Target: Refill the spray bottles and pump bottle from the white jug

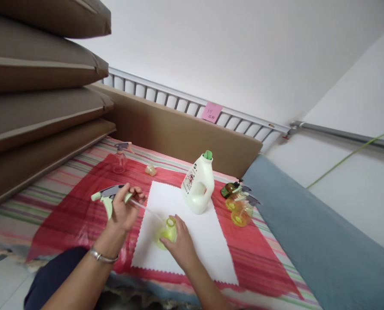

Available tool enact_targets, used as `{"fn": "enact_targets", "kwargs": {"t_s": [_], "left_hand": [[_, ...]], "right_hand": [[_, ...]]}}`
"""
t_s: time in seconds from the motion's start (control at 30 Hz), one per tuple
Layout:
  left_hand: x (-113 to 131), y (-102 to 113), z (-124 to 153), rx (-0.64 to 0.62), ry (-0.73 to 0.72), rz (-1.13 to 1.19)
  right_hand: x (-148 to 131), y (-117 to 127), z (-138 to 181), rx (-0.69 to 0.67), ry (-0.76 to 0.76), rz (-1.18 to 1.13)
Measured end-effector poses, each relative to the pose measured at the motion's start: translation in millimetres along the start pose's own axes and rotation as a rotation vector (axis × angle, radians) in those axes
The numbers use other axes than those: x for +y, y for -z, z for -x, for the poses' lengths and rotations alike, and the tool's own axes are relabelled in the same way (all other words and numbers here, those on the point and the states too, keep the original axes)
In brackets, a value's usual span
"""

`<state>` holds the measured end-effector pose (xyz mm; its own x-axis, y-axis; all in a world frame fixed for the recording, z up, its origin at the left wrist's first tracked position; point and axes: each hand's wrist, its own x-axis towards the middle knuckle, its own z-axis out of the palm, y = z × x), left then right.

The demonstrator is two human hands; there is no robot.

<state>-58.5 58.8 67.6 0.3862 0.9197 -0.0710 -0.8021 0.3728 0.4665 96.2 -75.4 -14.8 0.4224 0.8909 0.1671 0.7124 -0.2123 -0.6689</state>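
My left hand [125, 206] is closed around a spray head [109, 194] with a pale green trigger and nozzle. Its thin clear dip tube [143, 206] slants down to the right, its lower end close to the mouth of a small yellow-green bottle [170, 234]; I cannot tell whether the tip is inside. Around that bottle my right hand [180, 243] is wrapped, holding it on a white sheet with zigzag edges [207, 249]. Behind it, a white jug [200, 185] with a handle, a printed label and a green piece at its mouth stands on the sheet.
Yellow spray bottles [241, 215] and a dark green bottle [228, 189] lie at the right. A pink spray bottle [120, 161] and a small beige cap-like piece [151, 170] are at the back left. Stacked brown cushions [43, 103] rise on the left; a brown board [179, 129] stands behind.
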Motion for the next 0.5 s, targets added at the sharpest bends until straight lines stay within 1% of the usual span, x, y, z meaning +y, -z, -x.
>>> {"fn": "enact_targets", "kwargs": {"t_s": [0.1,0.2,0.27,0.37,0.5], "left_hand": [[-5,7,-10,-0.035,0.120,-0.098],[-17,11,-23,-0.121,0.269,-0.210],[-24,11,-32,-0.194,0.326,-0.255],[-27,11,-44,-0.309,0.359,-0.312],[-25,22,-51,-0.434,0.358,-0.418]], "right_hand": [[1,-5,-3,0.015,-0.059,-0.072],[4,-11,-1,-0.002,-0.097,-0.131],[5,-13,0,-0.009,-0.106,-0.149],[3,-9,-6,0.026,-0.131,-0.166],[-4,-8,-33,0.190,-0.158,-0.194]]}}
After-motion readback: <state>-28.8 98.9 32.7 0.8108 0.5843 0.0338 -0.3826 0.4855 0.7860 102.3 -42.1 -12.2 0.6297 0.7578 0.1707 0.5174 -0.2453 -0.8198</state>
